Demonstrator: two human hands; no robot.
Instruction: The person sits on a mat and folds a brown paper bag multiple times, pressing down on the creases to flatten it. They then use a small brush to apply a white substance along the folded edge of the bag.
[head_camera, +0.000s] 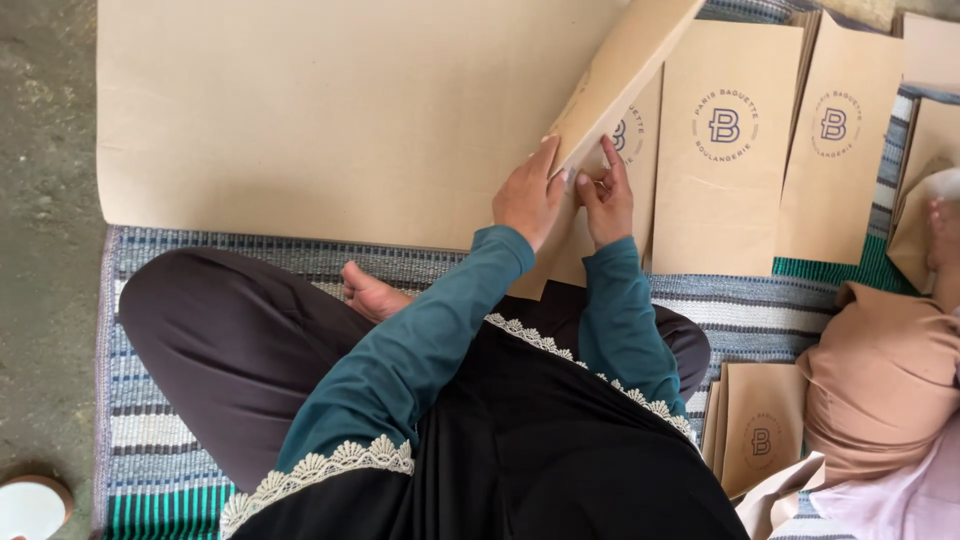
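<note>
Paper bags fill the head view: flat brown bags (725, 150) with a round dark-blue mark lie in a row on the striped woven mat (150, 400), and a small upright stack (760, 430) stands beside the person's knee. What is inside them cannot be seen. Both hands grip one tilted brown bag (620, 70) by its lower end above the mat, left hand (528, 195) and right hand (606, 200) with fingers closed on it. Behind lies a large smooth kraft sheet (330, 110).
</note>
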